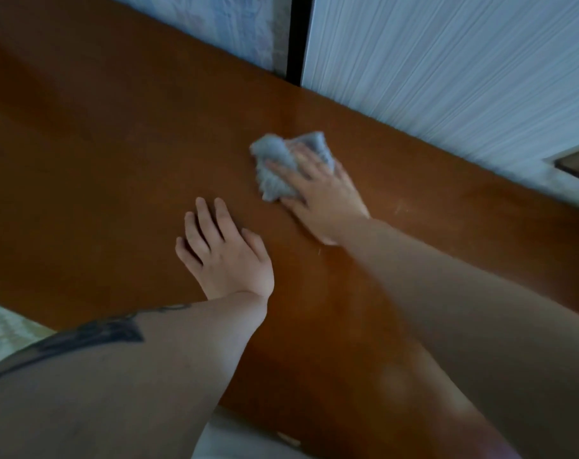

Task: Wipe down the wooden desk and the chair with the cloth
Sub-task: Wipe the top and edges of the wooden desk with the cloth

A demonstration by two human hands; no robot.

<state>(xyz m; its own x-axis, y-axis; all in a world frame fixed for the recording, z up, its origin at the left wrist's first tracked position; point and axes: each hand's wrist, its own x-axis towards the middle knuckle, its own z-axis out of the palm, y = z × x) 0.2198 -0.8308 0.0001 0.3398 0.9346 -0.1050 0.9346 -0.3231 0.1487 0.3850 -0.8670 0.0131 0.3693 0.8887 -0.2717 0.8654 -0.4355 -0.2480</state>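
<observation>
Brown wood fills most of the view: the counter (pixel 116 160) runs from lower right to upper left along a pale ribbed wall (pixel 447 77). The right hand (pixel 321 190) presses a crumpled grey cloth (pixel 278 167) onto the wood near the wall, its fingers (pixel 283 167) spread over the cloth and partly curled into it, though blur hides how tightly. The left hand (pixel 225 250) lies flat on the counter just beside it, fingers straight and slightly apart, holding nothing. A dark tattoo (pixel 96 336) marks the left forearm.
</observation>
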